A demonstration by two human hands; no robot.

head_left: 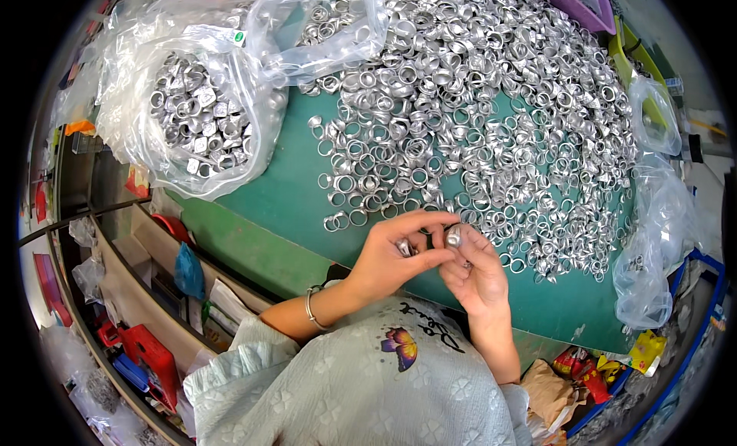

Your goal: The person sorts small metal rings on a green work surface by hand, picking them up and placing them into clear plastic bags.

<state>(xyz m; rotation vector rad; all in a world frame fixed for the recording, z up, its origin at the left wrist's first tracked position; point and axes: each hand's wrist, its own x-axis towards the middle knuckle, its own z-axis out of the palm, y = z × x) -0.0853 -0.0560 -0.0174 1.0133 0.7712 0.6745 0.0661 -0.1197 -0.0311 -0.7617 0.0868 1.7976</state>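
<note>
In front of my body, close to the table's near edge, my two hands meet. My left hand [391,254] is closed, with silver-coloured metal rings [404,248] tucked in its curled fingers; how many is hidden. Its fingertips reach across to my right hand [477,271], whose thumb and fingers pinch a broad silver ring [453,236]. Just beyond the hands spreads a great heap of similar silver rings [461,100], piled high at the back and thinning into single loose rings toward me.
A clear plastic bag [269,143] full of chunky rings stands open on the green tabletop [288,196] at the left. Purple [587,12] and lime-green bins [626,43] sit at the far right. Crumpled clear bags [649,277] hang by the right edge. Open drawers [161,254] lie left.
</note>
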